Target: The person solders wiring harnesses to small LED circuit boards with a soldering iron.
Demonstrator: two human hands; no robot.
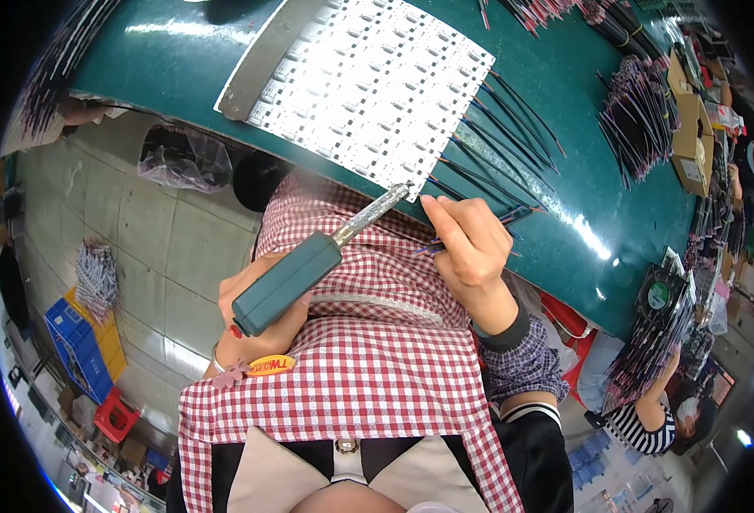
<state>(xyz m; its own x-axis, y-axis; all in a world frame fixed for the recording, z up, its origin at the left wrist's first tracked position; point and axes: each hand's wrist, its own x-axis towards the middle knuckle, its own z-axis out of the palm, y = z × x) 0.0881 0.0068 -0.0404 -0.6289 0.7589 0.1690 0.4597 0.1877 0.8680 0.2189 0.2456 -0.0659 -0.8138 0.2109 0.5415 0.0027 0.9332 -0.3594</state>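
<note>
My left hand (264, 344) is wrapped round the dark green handle of a soldering iron (287, 282). The iron's metal shaft points up and right, its tip at the near corner of a white circuit board panel (342, 111). Beside that corner, my right hand (477, 256) is closed in a pinch on thin dark wires (429, 250), whose ends stick out on both sides of the fingers. Along the panel's right edge several pairs of black wires (514, 128) fan out over the table. A grey bar (266, 73) lies across the panel's left side.
The green table (171, 64) carries wire bundles (638, 120) and a cardboard box (691, 137) at the right. Another person (650, 419) sits at the lower right near more wires. Blue and yellow crates (82, 350) and a red stool (113, 415) stand on the left floor.
</note>
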